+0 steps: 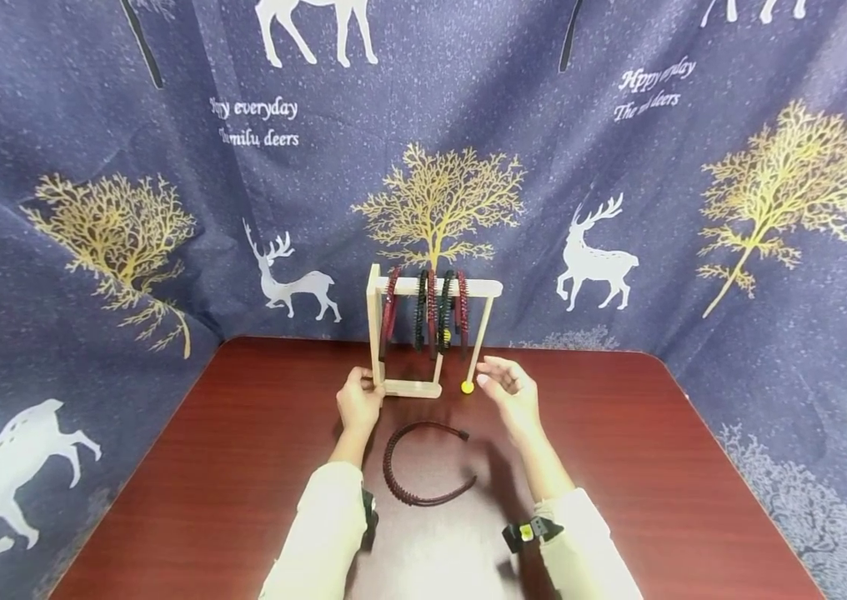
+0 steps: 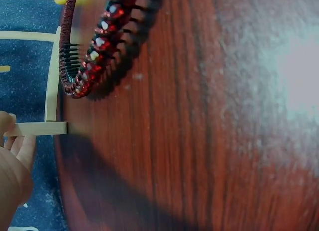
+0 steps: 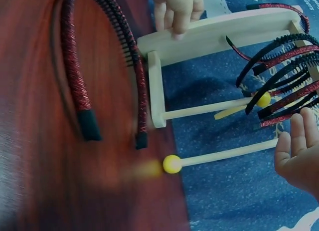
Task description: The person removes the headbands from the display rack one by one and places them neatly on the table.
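Observation:
A wooden rack (image 1: 412,388) stands toward the back of the table, with several toothed headbands (image 1: 389,312), red and black, hung over its top bar (image 1: 479,288). My left hand (image 1: 360,402) grips the rack's upright board low on its left side; the left wrist view shows the fingers (image 2: 25,148) around that board. Beside a hanging rod tipped with a yellow ball (image 1: 468,387), my right hand (image 1: 515,398) is raised with loosely bent fingers and holds nothing. A dark red beaded headband (image 1: 389,468) lies on the table between my forearms, its open side facing right.
The reddish-brown wooden table (image 1: 243,500) has its back edge just behind the rack. A blue cloth (image 1: 468,100) printed with white deer and gold trees hangs around the table. Another yellow ball (image 3: 263,99) shows among the hanging headbands.

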The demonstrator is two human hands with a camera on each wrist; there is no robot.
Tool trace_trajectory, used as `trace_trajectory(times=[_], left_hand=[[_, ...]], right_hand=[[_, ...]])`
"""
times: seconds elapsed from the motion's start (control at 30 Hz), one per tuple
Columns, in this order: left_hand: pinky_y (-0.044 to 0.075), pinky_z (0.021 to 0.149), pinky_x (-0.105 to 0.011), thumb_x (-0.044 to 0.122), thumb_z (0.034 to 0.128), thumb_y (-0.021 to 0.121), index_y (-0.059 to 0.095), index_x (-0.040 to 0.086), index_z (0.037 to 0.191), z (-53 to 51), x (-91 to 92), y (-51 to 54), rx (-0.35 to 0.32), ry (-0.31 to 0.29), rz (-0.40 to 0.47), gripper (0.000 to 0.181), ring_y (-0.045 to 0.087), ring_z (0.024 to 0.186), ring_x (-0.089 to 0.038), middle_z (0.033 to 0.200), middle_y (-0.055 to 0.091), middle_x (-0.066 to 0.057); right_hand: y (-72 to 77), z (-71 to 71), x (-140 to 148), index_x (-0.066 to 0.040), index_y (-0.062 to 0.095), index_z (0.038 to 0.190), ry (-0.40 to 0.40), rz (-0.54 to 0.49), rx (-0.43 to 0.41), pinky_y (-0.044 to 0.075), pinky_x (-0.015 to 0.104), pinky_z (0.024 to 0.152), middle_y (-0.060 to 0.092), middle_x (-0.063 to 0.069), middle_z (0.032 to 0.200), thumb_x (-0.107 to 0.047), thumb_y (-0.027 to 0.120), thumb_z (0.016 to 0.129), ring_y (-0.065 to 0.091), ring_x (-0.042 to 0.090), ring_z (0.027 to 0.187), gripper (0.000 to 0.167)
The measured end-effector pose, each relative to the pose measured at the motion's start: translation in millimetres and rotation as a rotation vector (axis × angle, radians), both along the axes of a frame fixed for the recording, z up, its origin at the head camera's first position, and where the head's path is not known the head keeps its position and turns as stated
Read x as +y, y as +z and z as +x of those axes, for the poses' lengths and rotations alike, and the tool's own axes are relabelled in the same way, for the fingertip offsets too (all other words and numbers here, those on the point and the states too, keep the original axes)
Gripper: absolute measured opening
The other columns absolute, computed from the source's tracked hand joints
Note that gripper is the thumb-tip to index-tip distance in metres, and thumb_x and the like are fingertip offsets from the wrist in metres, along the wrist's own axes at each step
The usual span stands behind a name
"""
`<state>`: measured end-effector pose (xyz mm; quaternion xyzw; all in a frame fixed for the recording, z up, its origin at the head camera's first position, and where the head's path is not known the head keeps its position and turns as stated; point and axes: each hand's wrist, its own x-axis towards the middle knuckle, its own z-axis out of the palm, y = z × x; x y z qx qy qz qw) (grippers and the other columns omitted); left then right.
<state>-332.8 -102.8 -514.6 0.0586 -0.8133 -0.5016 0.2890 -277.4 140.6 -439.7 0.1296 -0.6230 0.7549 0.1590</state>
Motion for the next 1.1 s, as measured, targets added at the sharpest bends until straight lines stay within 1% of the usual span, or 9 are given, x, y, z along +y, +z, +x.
trace_trajectory(times=[0.17,0.3,0.4,0.47,0.6,0.67,0.9,1.0,1.1], left_hand=[[0.047,0.070,-0.044,0.001,0.0698,0.074,0.062,0.007,0.089,3.0,2.3,6.1,-0.031,0.041,-0.012,0.023,0.067,0.068,-0.023,0.077,0.069,-0.008],[0.046,0.071,-0.044,0.002,0.0690,0.074,0.063,0.007,0.088,4.1,3.3,8.3,-0.041,0.059,-0.014,0.023,0.067,0.069,-0.024,0.077,0.070,-0.008],[0.046,0.072,-0.044,0.002,0.0688,0.074,0.063,0.008,0.088,4.7,4.2,8.2,-0.056,0.059,-0.012,0.023,0.067,0.070,-0.024,0.077,0.070,-0.008],[0.046,0.072,-0.044,0.002,0.0686,0.075,0.063,0.008,0.088,4.9,4.6,7.8,-0.063,0.057,-0.009,0.024,0.067,0.070,-0.024,0.077,0.070,-0.007],[0.046,0.073,-0.043,0.002,0.0690,0.075,0.062,0.008,0.088,5.0,4.2,6.5,-0.061,0.049,-0.011,0.023,0.067,0.070,-0.024,0.078,0.070,-0.007],[0.046,0.072,-0.044,0.002,0.0693,0.074,0.062,0.008,0.088,5.3,3.3,5.9,-0.057,0.045,-0.015,0.023,0.067,0.070,-0.023,0.078,0.070,-0.007],[0.047,0.072,-0.044,0.003,0.0704,0.075,0.062,0.009,0.088,4.1,1.1,2.8,-0.063,0.042,-0.017,0.023,0.067,0.071,-0.023,0.078,0.070,-0.006],[0.047,0.072,-0.044,0.004,0.0709,0.075,0.061,0.009,0.088,3.1,1.4,2.6,-0.070,0.043,-0.029,0.023,0.067,0.072,-0.023,0.078,0.070,-0.006],[0.046,0.071,-0.044,0.004,0.0710,0.074,0.061,0.009,0.088,2.9,1.9,3.1,-0.071,0.046,-0.031,0.022,0.067,0.072,-0.023,0.077,0.070,-0.006]], right_hand=[[9.1,-12.2,-3,0.013,0.053,0.115,-0.007,-0.020,0.035,0.047,0.029,0.083,0.058,0.031,0.108,0.010,0.062,0.082,0.057,0.036,0.100,0.035],[14.6,-18.2,-8,0.013,0.053,0.116,0.001,-0.019,0.050,0.047,0.028,0.082,0.062,0.021,0.107,0.010,0.063,0.081,0.060,0.022,0.095,0.036],[14.2,-23.5,-9,0.012,0.054,0.116,0.005,-0.014,0.046,0.047,0.027,0.083,0.064,0.013,0.105,0.012,0.062,0.081,0.060,0.018,0.094,0.036],[12.8,-27.3,-8,0.014,0.053,0.117,0.015,-0.010,0.047,0.046,0.026,0.083,0.063,0.017,0.107,0.013,0.062,0.081,0.060,0.016,0.094,0.037],[8.9,-34.6,-7,0.017,0.049,0.119,0.028,0.007,0.064,0.046,0.024,0.084,0.052,0.037,0.115,0.013,0.060,0.082,0.060,0.014,0.095,0.038],[7.1,-37.8,-8,0.017,0.048,0.120,0.023,0.016,0.064,0.046,0.024,0.084,0.048,0.040,0.117,0.013,0.060,0.082,0.060,0.014,0.096,0.039],[6.1,-43.1,-11,0.010,0.049,0.124,0.031,0.078,0.046,0.045,0.028,0.088,0.052,0.028,0.121,0.008,0.062,0.083,0.053,0.033,0.108,0.043],[10.3,-41.0,-13,0.007,0.048,0.126,0.058,0.112,0.024,0.043,0.027,0.088,0.053,0.024,0.121,0.006,0.061,0.085,0.051,0.030,0.109,0.043],[15.9,-35.4,-16,0.008,0.049,0.123,0.067,0.133,0.006,0.044,0.025,0.083,0.057,0.020,0.112,0.007,0.060,0.085,0.053,0.022,0.102,0.039]])
